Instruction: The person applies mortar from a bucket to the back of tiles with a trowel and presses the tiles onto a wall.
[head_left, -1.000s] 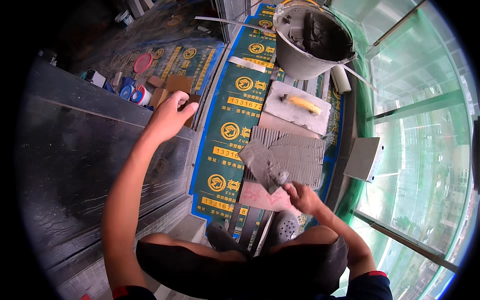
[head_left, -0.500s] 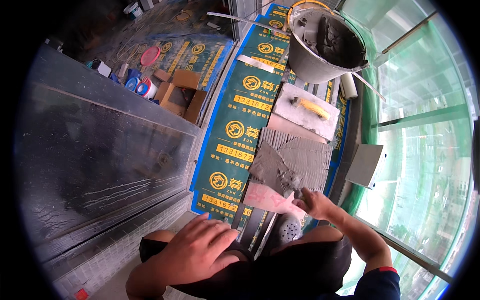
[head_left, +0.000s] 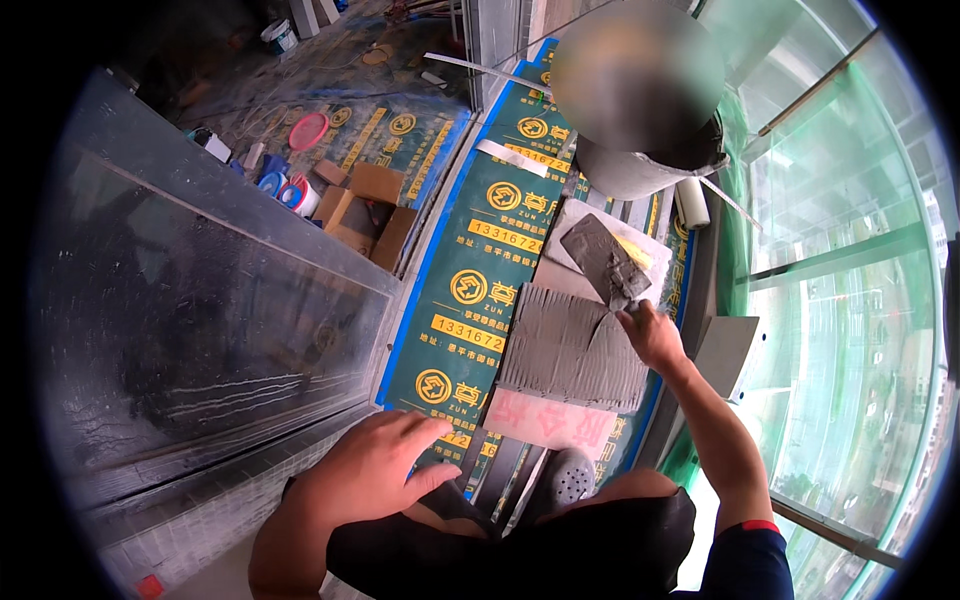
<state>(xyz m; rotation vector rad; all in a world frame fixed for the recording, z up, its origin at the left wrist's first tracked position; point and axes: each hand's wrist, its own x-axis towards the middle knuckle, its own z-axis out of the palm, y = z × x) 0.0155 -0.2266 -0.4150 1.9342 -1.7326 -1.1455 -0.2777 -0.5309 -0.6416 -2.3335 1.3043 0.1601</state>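
Note:
My right hand (head_left: 655, 338) is closed round a trowel (head_left: 600, 258), its flat blade smeared with wet grey mortar. The blade hangs above a pale rectangular float (head_left: 572, 217) and partly hides that float's yellow handle (head_left: 634, 249). Just nearer to me lies a slab coated with combed grey mortar (head_left: 565, 345), lined with parallel ridges. A pink-and-white board (head_left: 550, 419) with red marks shows beyond its near edge. Over my left knee, my left hand (head_left: 385, 465) is held with fingers apart and nothing in it.
A large mortar bucket (head_left: 640, 175) stands beyond the float, its top blurred. Printed green floor covering (head_left: 465, 250) runs along the left. An open cardboard box (head_left: 365, 215) sits past the door frame. A grey tile (head_left: 728, 355) leans on the right beside green netting.
My right hand has carried the trowel away from me, from the slab's near edge to above the float. Mortar that was heaped at the near left is now combed into ridges.

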